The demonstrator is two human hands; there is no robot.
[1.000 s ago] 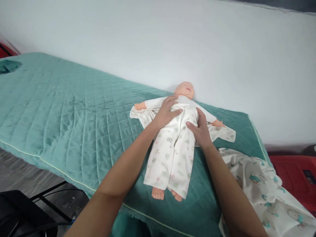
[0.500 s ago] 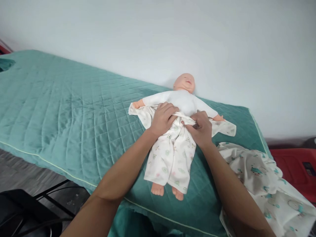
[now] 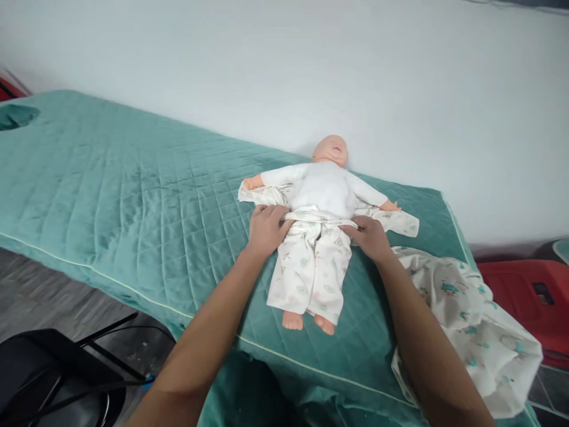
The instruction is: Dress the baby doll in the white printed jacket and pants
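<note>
A baby doll (image 3: 326,184) lies on its back, head toward the wall, its arms spread and its bare feet toward me. Its upper body is white. Printed white baby pants (image 3: 306,273) cover its legs up to the hips. My left hand (image 3: 268,228) is closed on the waistband at the doll's hip on the left. At the opposite hip my right hand (image 3: 368,236) pinches the same waistband. A printed baby top (image 3: 402,222) lies spread out under the doll's arms.
The doll rests on a green quilted bed cover (image 3: 155,225) along a white wall. A crumpled patterned cloth (image 3: 462,314) lies by my right forearm. Beyond the bed are a red plastic object (image 3: 524,290) on the right and a black chair (image 3: 53,373) at lower left.
My hands have moved apart, from the front of the waistband out to the doll's two hips. The waistband now stretches flatter across the belly, and more of the white torso shows.
</note>
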